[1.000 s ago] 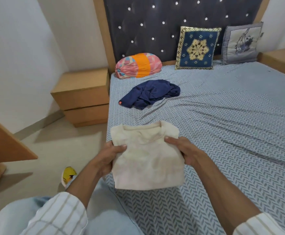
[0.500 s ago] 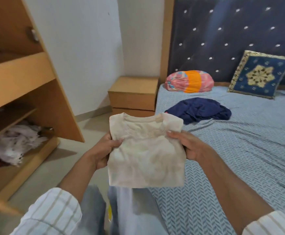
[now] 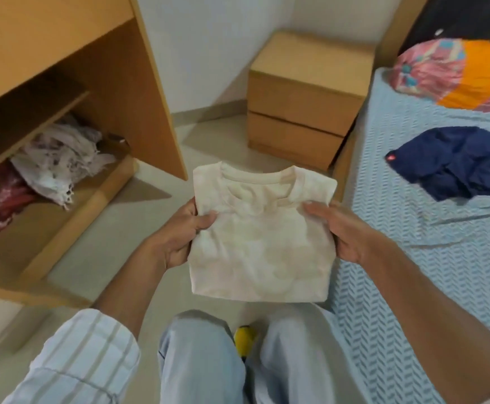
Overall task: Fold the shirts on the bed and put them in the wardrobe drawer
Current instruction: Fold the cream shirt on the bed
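Note:
A folded cream shirt (image 3: 262, 243) is held flat above the floor, between the bed and the wardrobe. My left hand (image 3: 179, 237) grips its left edge, thumb on top. My right hand (image 3: 346, 231) grips its right edge the same way. A crumpled navy shirt (image 3: 453, 161) lies unfolded on the blue patterned bed (image 3: 413, 287) at the right. The open wardrobe drawer (image 3: 63, 225) stands at the left, with white and red cloth (image 3: 57, 161) lying at its back.
A wooden bedside cabinet (image 3: 305, 97) stands straight ahead against the wall. A pink and orange bolster (image 3: 459, 74) lies at the head of the bed. The wardrobe side panel (image 3: 139, 91) juts out beside the drawer. My legs and a yellow slipper (image 3: 245, 336) are below.
The view has swung left from the bed toward the wardrobe. The folded cream shirt has come off the bed with both hands and now hangs over the floor near the open drawer.

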`<state>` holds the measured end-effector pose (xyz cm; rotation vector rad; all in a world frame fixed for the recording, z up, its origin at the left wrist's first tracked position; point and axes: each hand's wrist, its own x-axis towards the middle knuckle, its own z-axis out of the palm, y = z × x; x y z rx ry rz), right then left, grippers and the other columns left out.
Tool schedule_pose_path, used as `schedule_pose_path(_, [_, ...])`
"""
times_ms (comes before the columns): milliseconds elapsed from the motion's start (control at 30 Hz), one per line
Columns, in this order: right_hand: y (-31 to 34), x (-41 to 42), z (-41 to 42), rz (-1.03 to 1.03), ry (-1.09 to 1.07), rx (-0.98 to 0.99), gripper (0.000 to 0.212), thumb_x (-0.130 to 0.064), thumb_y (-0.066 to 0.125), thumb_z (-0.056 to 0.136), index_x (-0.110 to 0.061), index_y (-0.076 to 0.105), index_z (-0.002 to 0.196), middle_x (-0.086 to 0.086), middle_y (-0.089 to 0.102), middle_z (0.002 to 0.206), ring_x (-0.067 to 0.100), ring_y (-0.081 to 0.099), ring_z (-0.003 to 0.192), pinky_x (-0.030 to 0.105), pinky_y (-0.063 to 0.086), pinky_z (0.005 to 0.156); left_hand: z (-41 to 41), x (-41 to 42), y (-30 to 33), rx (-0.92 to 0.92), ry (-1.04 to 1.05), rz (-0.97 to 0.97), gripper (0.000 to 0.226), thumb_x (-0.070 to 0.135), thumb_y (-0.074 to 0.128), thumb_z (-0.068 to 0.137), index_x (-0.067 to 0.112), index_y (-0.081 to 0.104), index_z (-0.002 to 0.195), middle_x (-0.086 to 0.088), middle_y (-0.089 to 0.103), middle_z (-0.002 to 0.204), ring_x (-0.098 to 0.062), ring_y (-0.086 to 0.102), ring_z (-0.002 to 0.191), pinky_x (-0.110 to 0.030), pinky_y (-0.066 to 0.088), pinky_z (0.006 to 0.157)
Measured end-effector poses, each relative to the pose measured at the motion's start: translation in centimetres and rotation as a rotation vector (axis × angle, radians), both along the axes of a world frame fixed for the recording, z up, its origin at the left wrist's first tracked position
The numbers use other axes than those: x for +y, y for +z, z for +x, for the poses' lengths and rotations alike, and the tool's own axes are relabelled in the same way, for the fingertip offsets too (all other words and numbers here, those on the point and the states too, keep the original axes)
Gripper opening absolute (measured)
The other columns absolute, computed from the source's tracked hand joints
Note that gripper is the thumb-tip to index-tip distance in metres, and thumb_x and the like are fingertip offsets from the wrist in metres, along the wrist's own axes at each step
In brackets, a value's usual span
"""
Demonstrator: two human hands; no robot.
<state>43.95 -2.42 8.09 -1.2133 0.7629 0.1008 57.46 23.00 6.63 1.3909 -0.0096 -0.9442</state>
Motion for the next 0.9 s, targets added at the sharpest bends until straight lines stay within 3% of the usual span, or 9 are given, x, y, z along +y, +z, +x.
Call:
schedule_pose_path(167, [1.8, 1.7, 5.0, 0.059, 0.048, 0.113, 0.034, -0.028, 0.068, 0.094, -0.008, 0.066, 0.120, 0.010, 0.076, 0.109, 0.026, 0.074, 0.098, 0.041, 0.061, 0.080, 3.5, 1.9, 2.6, 0.056, 0.054, 0.048, 0.034, 0.003, 0.054, 0.099, 0.021, 0.059, 0.128, -0.006, 0.073, 0.118, -0.028, 0.072, 0.104, -0.044, 0.062, 0.081])
schedule_pose_path(400, [16.1, 3.6, 7.2, 0.177, 0.115, 0.193, 0.039, -0.030, 0.070, 0.090, -0.008, 0.065, 0.123, 0.013, 0.073, 0.116, 0.031, 0.069, 0.110, 0.050, 0.053, 0.099, 4.7, 4.7, 17.8, 0.134, 0.094, 0.151, 0.034, 0.004, 0.053, 0.101, 0.023, 0.058, 0.129, -0.005, 0.073, 0.117, -0.027, 0.072, 0.103, -0.043, 0.061, 0.079])
schedule_pose_path(500, [23.1, 4.2, 8.5, 0.176, 0.141, 0.172, 0.044, -0.031, 0.071, 0.089, -0.008, 0.064, 0.126, 0.015, 0.072, 0.118, 0.032, 0.069, 0.109, 0.048, 0.056, 0.093, 4.7, 5.6, 24.9, 0.144, 0.142, 0.170, 0.034, 0.004, 0.052, 0.101, 0.027, 0.059, 0.126, -0.001, 0.075, 0.113, -0.026, 0.073, 0.100, -0.043, 0.061, 0.076])
schedule_pose_path(633, [32.2, 5.3, 10.9, 0.156, 0.207, 0.127, 0.029, -0.025, 0.065, 0.096, -0.008, 0.065, 0.120, 0.014, 0.075, 0.109, 0.028, 0.074, 0.096, 0.039, 0.062, 0.072, 5.2, 7.0, 34.2, 0.135, 0.210, 0.188, 0.033, 0.006, 0.052, 0.102, 0.030, 0.058, 0.124, 0.001, 0.076, 0.108, -0.025, 0.074, 0.097, -0.043, 0.061, 0.076])
schedule_pose_path(900, [40.8, 7.6, 15.0, 0.153, 0.355, 0.070, 0.028, -0.023, 0.061, 0.099, -0.010, 0.065, 0.123, 0.014, 0.074, 0.113, 0.031, 0.072, 0.103, 0.047, 0.060, 0.085, 5.5, 9.6, 43.2, 0.111, 0.331, 0.164, 0.038, 0.010, 0.056, 0.101, 0.027, 0.055, 0.134, -0.001, 0.074, 0.115, -0.024, 0.073, 0.101, -0.045, 0.060, 0.082])
